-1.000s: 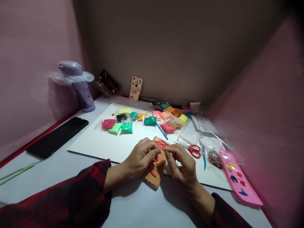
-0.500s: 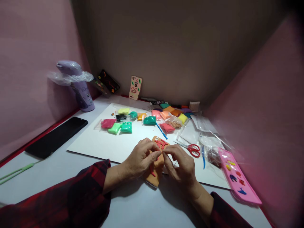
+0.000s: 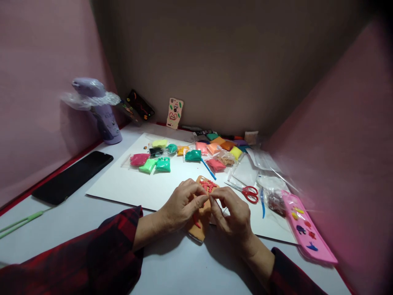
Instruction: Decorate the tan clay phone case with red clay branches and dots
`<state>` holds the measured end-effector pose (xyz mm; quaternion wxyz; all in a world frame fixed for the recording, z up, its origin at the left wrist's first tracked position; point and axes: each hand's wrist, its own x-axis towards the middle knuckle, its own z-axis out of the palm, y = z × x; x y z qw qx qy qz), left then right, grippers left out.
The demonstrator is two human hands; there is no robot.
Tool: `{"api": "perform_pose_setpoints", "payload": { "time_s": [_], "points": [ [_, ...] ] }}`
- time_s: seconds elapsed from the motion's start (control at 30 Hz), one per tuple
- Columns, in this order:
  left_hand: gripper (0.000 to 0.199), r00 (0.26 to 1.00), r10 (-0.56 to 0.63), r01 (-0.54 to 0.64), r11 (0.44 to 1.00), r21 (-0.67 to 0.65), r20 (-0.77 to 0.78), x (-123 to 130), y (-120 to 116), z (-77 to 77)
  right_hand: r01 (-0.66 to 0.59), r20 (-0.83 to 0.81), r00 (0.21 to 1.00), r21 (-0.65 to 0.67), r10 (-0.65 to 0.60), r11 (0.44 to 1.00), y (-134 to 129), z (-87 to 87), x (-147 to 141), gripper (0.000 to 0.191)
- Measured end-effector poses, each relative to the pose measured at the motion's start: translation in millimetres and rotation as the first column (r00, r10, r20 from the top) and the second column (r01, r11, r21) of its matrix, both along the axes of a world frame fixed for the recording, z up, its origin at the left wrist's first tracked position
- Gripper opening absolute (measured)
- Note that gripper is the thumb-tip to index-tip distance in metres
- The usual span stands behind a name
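Observation:
An orange-brown phone case (image 3: 199, 234) lies in front of me, its far end on the white board. Coral-red clay bits (image 3: 208, 187) form a raised pattern near its far end, and a red curved strip (image 3: 196, 221) shows lower down. My left hand (image 3: 187, 203) is over the case, thumb and forefinger pinched together. Opposite it, my right hand (image 3: 235, 211) also pinches, its fingertips almost meeting the left ones. Whatever sits between the fingertips is too small and covered to make out. The middle of the case is hidden by my hands.
Several colored clay packets (image 3: 193, 155) lie on the white board (image 3: 123, 180), with a blue tool (image 3: 208, 169) and red-handled scissors (image 3: 250, 194). A pink case (image 3: 319, 241) is at right. A black phone (image 3: 73, 177) and purple bottle (image 3: 106, 119) stand left.
Almost nothing differs. Both hands keep their pinch over the case, and the whole view has shifted very slightly.

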<state>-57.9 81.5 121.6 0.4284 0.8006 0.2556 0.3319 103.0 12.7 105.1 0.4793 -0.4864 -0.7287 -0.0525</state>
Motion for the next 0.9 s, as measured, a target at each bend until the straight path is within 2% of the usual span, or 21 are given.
{"api": "perform_pose_setpoints", "payload": {
  "time_s": [0.17,0.6,0.9],
  "points": [
    [0.022,0.999,-0.014,0.019,0.992,-0.121,0.045,0.0,-0.8,0.9,0.000,-0.023,1.000,-0.006,-0.001,1.000,-1.0,1.4,0.6,0.015],
    [0.023,0.998,-0.029,0.034,0.996,-0.085,0.061,-0.2,-0.5,1.1,-0.145,-0.107,0.984,-0.008,0.143,0.989,-1.1,-2.3,1.7,0.028],
    [0.021,0.998,-0.030,0.039,0.989,-0.146,0.060,-0.9,-0.3,0.4,-0.145,-0.117,0.983,-0.001,0.143,0.989,-0.4,-1.7,2.4,0.025]
  ]
}}
